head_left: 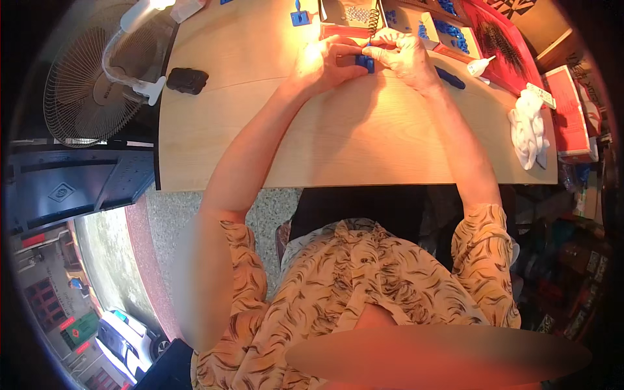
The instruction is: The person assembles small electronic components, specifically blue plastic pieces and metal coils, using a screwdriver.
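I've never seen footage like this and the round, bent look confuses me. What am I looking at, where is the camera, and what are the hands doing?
There is no machine here: a person sits at a wooden table, filmed by a wide fisheye camera worn on their head and looking down. That lens bends straight edges, and the forearms come in from below.

The left hand and right hand meet at the far edge of the table, both pinching one small blue part.

Around them lie a white cloth, a small white bottle, a dark lump, and red trays with more blue parts. A fan stands to the left, beside the table.
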Motion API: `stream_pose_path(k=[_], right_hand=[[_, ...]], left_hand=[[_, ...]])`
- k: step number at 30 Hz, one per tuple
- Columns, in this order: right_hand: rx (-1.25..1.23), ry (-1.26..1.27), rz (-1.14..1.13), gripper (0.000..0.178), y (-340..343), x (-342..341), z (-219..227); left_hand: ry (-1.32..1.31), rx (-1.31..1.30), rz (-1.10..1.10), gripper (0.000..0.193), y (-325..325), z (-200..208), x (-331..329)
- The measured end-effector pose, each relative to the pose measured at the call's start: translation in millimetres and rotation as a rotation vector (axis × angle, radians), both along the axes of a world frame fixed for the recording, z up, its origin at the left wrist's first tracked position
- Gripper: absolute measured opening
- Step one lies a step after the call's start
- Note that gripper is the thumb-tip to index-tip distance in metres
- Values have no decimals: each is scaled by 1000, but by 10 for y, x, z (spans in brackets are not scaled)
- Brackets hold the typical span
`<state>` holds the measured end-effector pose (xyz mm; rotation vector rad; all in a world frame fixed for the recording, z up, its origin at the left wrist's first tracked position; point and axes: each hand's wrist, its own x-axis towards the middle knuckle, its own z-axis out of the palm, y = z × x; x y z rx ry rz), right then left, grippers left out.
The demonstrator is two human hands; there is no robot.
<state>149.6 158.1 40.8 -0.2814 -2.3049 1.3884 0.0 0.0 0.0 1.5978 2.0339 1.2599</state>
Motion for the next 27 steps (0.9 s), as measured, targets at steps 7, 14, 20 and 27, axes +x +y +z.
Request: stream_pose_path(k=[7, 14, 20, 27], right_hand=[[150, 163, -10, 21, -64, 18, -12], [162, 74, -86, 33, 67, 209, -74], [26, 167, -27, 28, 210, 253, -142], [305, 67, -167, 17, 119, 464, -124]], left_hand=[[-87, 40, -46, 47, 62, -81, -101], [233, 108, -38, 47, 84, 93, 101], [96, 99, -56, 52, 131, -258, -114], [66, 70, -45, 59, 105, -232, -163]])
